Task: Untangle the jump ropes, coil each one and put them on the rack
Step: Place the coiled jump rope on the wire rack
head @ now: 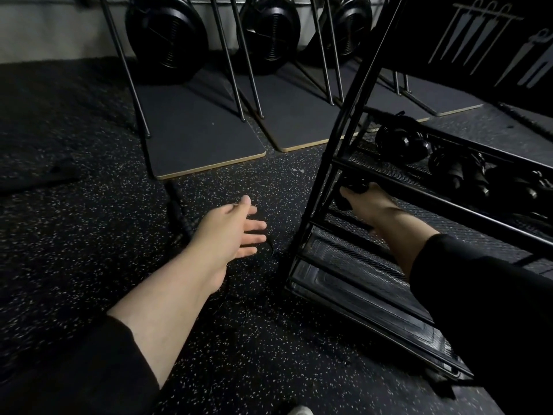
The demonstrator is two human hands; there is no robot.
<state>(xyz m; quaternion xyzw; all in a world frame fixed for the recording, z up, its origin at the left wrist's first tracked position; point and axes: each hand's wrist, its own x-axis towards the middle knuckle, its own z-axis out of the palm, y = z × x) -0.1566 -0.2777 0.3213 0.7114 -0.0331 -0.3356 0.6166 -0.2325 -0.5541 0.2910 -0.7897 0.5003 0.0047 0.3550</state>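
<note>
The right hand [369,202] reached in from the rack's [335,136] left end, over the middle shelf [434,218], fingers curled around a dark coiled jump rope [354,187] held just inside the left upright; the coil looked black and bundled, its detail lost in shadow. The left hand [232,227] hung open, fingers relaxed, above the speckled floor [89,235] and held nothing. Another rope [179,211] lay on the floor just left of that hand, its long axis running away from the person toward the mats [203,139], so the left hand was the nearer one. More dark coils [401,140] sat on the upper shelf.
</note>
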